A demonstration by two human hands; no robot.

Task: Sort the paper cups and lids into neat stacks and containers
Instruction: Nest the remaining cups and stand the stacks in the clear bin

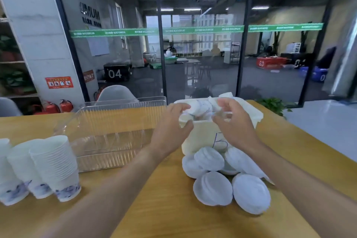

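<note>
A white plastic bin point(204, 137) marked with a handwritten 5 stands on the wooden table and holds loose paper cups point(201, 109). My left hand point(172, 129) grips a white cup at the bin's near left rim. My right hand point(233, 123) hovers over the bin's right side, fingers curled around something pale that is blurred. Several white lids point(212, 187) lie in a loose pile in front of the bin. At the left edge stand three nested stacks of white cups with blue print point(56, 168).
A clear ribbed plastic container point(116, 127) sits left of the bin, behind the cup stacks. The wooden table point(164, 214) stretches toward me. A glass wall, white chairs point(116, 92) and red fire extinguishers stand beyond the table's far edge.
</note>
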